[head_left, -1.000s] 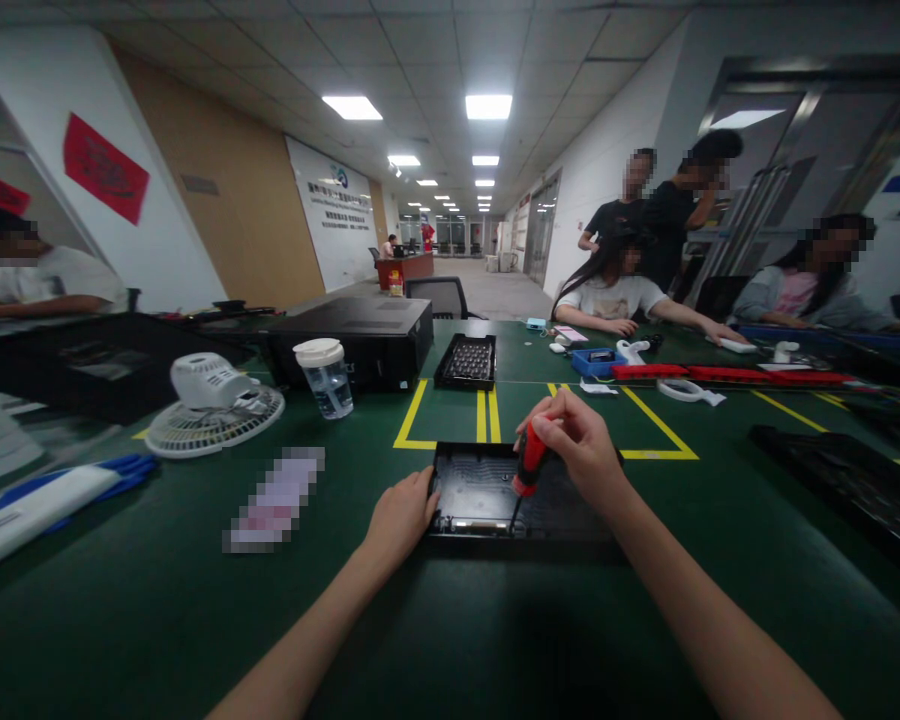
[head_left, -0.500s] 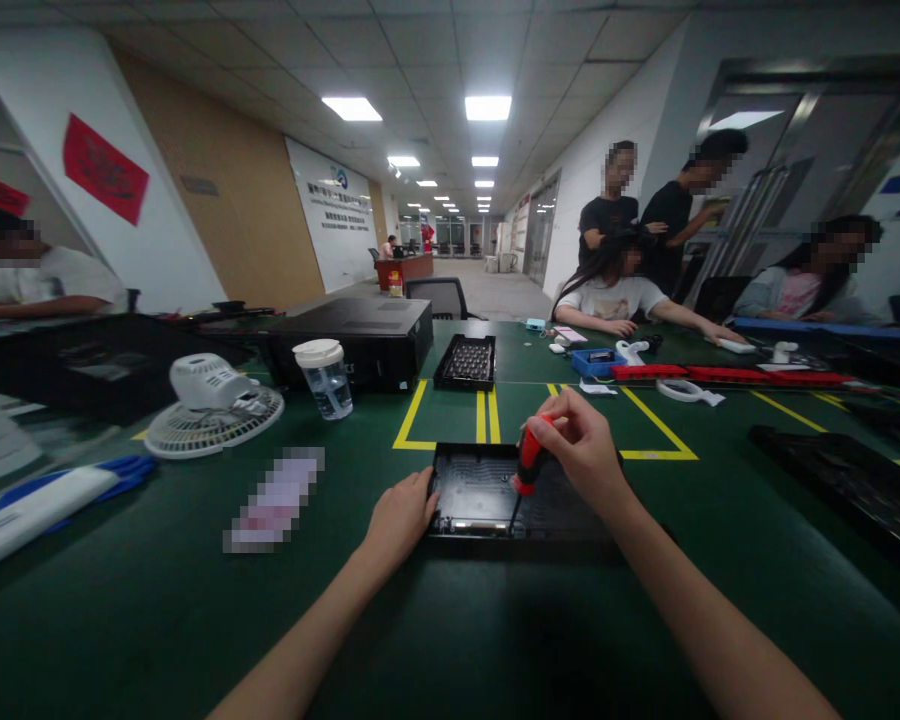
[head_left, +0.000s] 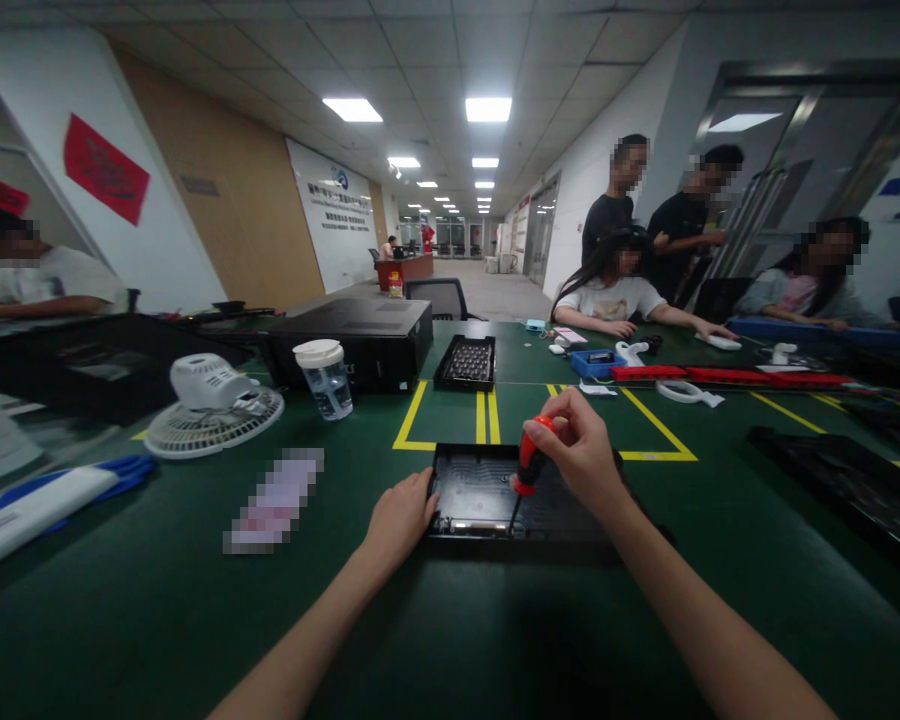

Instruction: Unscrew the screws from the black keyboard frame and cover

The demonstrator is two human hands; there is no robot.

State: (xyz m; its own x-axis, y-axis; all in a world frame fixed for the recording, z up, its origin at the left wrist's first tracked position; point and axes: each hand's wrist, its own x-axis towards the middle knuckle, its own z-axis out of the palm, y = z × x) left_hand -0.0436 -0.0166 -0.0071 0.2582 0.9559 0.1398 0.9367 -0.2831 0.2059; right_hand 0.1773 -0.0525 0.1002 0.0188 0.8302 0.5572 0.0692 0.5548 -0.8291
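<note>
A shallow black plastic tray-like panel (head_left: 472, 480) lies on the green table in front of me. My left hand (head_left: 403, 515) grips its left edge, thumb on the inner side and fingers along the outside. Between the fingertips of my right hand (head_left: 581, 440) is a red and black screwdriver (head_left: 529, 458), held nearly upright with a slight tilt. Its dark shaft points down to the panel's near edge, beside a thin pale strip (head_left: 478, 527). Whether the tip sits on a screw is too small to tell.
Behind the panel stand a black tray of small parts (head_left: 466, 362), a lidded cup (head_left: 325, 380) and a large black box (head_left: 352, 340). To the left lie a white fan (head_left: 214, 405) and a blurred-out flat object (head_left: 274, 500). Another black panel (head_left: 847, 490) lies right. Co-workers sit nearby.
My hands, the screwdriver and the panel stay almost where they were. In the background, a seated co-worker's outstretched hand has drawn back slightly, and the standing people have shifted.
</note>
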